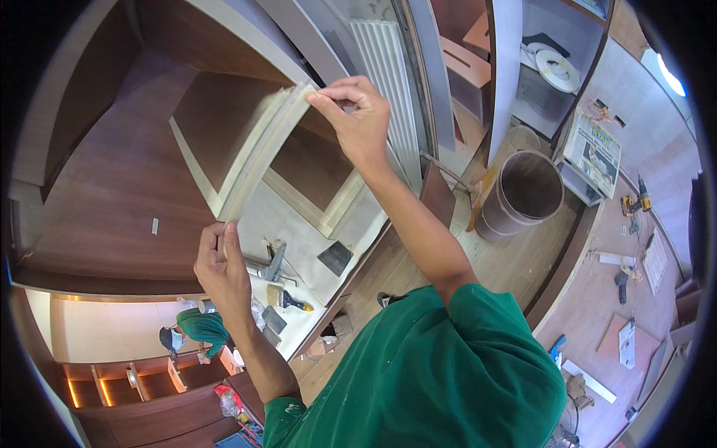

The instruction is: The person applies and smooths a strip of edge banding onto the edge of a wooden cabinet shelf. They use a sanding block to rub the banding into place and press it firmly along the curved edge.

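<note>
In front of me stands a dark brown wooden cabinet [104, 201], its front edges covered in pale masking tape. A pale strip of masking tape [258, 160] runs slantwise along an upright edge. At its upper end my right hand [357, 123] is closed, thumb and forefinger pinching the strip at the corner. My left hand [222, 261] is closed in a pinch at its lower end. Below, a white counter [306, 213] carries a paintbrush [287, 299] with a yellow-tipped handle, a dark flat plate [335, 257] and a grey tool [275, 260].
A brown bin [529, 187] stands on the wooden floor to the right. Behind it are open shelves with white rings [557, 71]. A curved worktop [597, 299] holds a yellow cordless drill [636, 198] and papers. At lower left, a co-worker [198, 331] in green is beside lit shelves.
</note>
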Demonstrator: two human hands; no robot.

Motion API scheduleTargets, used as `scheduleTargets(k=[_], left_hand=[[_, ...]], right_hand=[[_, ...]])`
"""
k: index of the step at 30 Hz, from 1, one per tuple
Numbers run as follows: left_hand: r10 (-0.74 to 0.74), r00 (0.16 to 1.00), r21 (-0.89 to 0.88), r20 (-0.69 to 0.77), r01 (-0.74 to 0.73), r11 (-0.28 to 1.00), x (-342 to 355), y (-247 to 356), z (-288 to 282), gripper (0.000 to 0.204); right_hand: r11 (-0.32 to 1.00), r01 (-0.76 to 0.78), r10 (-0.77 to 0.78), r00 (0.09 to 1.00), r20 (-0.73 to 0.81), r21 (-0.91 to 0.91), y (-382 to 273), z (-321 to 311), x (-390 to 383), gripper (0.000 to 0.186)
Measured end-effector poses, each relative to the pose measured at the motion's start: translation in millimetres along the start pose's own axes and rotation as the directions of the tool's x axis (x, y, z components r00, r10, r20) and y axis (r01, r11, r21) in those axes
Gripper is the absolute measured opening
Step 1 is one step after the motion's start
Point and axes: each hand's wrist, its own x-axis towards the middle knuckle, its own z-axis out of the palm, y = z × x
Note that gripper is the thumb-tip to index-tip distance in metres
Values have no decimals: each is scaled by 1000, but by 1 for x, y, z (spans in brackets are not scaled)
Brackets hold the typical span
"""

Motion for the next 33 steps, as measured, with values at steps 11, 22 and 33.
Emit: scheduleTargets(k=[11,22,33], left_hand=[[44,997,-19,-68,-46,999,-4,-5,6,25],[9,999,40,-50,-7,999,-3,-7,2,25],[32,999,57,-41,-30,998,-2,-6,1,26]], right_hand=[[999,-7,7,1000,3,38,0,0,0,14],[993,96,-93,995,-40,68,14,4,-2,11],[991,122,-118,990,-79,61,11,7,-5,11]])
